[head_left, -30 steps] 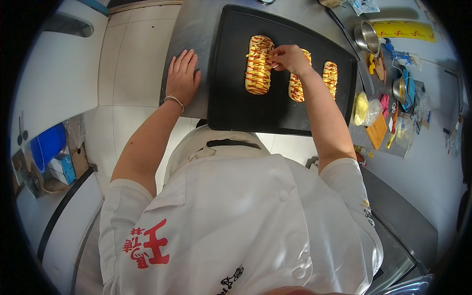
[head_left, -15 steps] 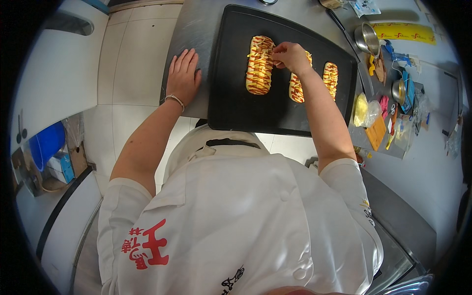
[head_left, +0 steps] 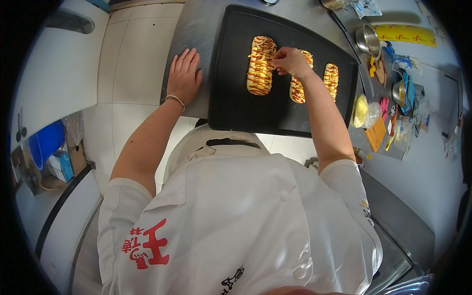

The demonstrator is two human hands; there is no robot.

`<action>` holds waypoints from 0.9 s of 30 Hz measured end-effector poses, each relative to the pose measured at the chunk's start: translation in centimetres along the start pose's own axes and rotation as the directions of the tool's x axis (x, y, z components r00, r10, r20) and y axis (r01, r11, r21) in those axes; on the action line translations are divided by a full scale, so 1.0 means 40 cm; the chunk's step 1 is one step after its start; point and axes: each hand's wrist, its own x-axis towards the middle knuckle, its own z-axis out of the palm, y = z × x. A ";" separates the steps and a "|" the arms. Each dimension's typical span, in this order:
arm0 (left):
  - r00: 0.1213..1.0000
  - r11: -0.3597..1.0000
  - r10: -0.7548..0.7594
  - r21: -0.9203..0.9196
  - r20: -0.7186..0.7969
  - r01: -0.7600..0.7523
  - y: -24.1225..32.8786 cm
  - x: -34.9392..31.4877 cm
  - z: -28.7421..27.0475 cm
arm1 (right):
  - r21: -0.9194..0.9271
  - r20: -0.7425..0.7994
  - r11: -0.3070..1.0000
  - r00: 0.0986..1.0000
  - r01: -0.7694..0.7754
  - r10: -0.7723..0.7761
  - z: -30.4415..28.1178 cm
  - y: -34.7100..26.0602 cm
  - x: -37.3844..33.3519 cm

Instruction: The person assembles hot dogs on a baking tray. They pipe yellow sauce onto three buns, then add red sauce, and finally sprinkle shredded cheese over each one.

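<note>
Three long breads topped with yellow shreds and red-brown sauce lie on a black baking tray (head_left: pixel 236 110). At the right edge of the left bread (head_left: pixel 259 73), my right hand (head_left: pixel 292 62) has its fingertips pinched together; whatever is between them is too small to make out. That hand and wrist partly cover the middle bread (head_left: pixel 297 91). The right bread (head_left: pixel 331 78) lies beyond my forearm. My left hand (head_left: pixel 184 73) rests flat on the steel table (head_left: pixel 194 27), fingers stretched out, left of the tray.
On the table's right side are a metal bowl (head_left: pixel 367 40), a yellow bag (head_left: pixel 361 110), a wooden board (head_left: pixel 376 132) and a long dark-handled tool (head_left: pixel 339 22). A yellow strip (head_left: pixel 405 33) lies behind them. A blue bin (head_left: pixel 46 142) stands at the lower left.
My right hand has shifted slightly down along the left bread's right edge, still pinched. My left hand stays put on the table.
</note>
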 end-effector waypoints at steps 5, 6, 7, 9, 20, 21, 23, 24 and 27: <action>1.000 1.000 -0.001 0.005 0.011 0.001 0.002 0.004 -0.002 | -0.030 0.023 1.000 1.000 -0.004 0.005 -0.002 0.014 0.011; 1.000 1.000 -0.003 0.006 0.012 0.003 0.000 0.004 0.000 | -0.064 -0.054 0.998 0.998 0.014 -0.017 -0.005 0.016 0.026; 1.000 1.000 -0.005 0.006 0.013 0.005 0.001 0.003 0.003 | -0.100 -0.129 0.995 0.991 0.028 -0.041 -0.006 0.001 0.036; 1.000 1.000 -0.011 0.009 0.016 0.010 0.001 0.002 0.003 | -0.190 -0.242 0.981 0.966 0.046 -0.092 -0.012 -0.024 0.043; 1.000 1.000 0.003 0.009 0.008 -0.003 0.002 0.003 0.001 | -0.358 -0.300 0.910 0.897 0.209 -0.324 -0.016 -0.041 0.137; 1.000 1.000 0.002 0.013 0.007 -0.002 0.002 0.002 0.002 | -0.336 -0.305 0.916 0.894 0.221 -0.328 -0.014 -0.052 0.140; 1.000 1.000 0.002 0.017 0.008 -0.003 -0.001 0.001 0.001 | -0.374 -0.250 0.895 0.902 0.244 -0.351 -0.005 -0.086 0.134; 1.000 1.000 0.004 0.015 0.010 -0.004 -0.002 0.002 0.003 | -0.392 -0.222 0.884 0.906 0.257 -0.361 -0.002 -0.094 0.131; 1.000 1.000 0.013 0.004 0.009 -0.013 -0.001 0.005 0.004 | -0.532 -0.212 0.808 0.883 0.254 -0.418 0.000 -0.091 0.134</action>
